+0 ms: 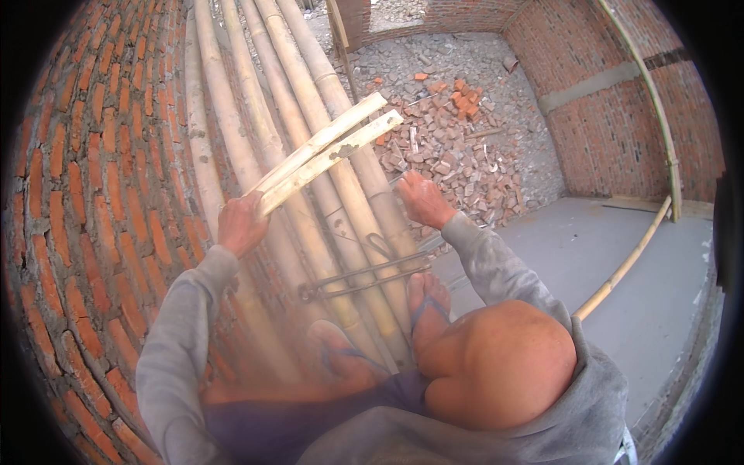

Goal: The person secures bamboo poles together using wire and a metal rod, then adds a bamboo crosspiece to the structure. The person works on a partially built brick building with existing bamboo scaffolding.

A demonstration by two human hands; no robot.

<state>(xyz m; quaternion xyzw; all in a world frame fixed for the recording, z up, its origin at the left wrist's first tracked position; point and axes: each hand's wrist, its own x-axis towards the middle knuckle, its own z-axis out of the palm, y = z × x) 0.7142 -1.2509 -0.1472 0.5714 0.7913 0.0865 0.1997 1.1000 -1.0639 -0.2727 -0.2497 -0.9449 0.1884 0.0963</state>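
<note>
My left hand point(242, 225) is closed round the near ends of two pale wooden strips point(333, 155). They slant up to the right above the bamboo poles point(314, 120), spread slightly at their far ends, and grey mortar sticks to one. My right hand point(425, 199) is curled closed just right of the poles; what its fingers pinch, if anything, is too small to make out. Across the poles, close to my feet, lie thin bent steel rods point(364, 271) with a loop. My sandalled feet point(428, 302) rest on the bamboo.
A rough brick wall point(101, 232) rises along my left. Down to the right are a heap of broken bricks point(457, 155) and a smooth grey slab point(612, 248). A thin bamboo pole point(624, 263) slants over the slab. More brick walls point(620, 116) stand beyond.
</note>
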